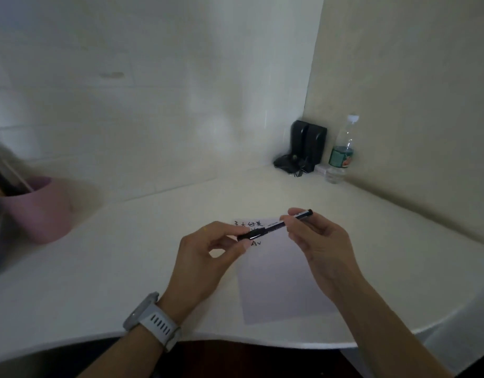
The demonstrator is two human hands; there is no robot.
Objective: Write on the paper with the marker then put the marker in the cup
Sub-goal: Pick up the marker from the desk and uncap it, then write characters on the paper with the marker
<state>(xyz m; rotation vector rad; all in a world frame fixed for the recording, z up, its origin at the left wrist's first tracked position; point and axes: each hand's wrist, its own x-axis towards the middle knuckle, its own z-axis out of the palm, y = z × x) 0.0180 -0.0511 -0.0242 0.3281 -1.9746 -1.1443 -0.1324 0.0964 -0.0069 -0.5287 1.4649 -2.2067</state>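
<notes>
A black marker [273, 227] with a white label is held level above the white paper [279, 274], which lies on the white table [126, 268] and carries handwritten marks near its top edge. My left hand [205, 257] pinches the marker's capped left end. My right hand [317, 241] grips the barrel near its right end. A pink cup [41, 211] stands at the far left of the table with dark items sticking out of it, well away from both hands.
A clear water bottle [342, 154] with a green label and a black device [306, 145] with a cable sit in the back right corner by the walls. The table's front edge curves close to my wrists. Blurred dark objects crowd the left edge.
</notes>
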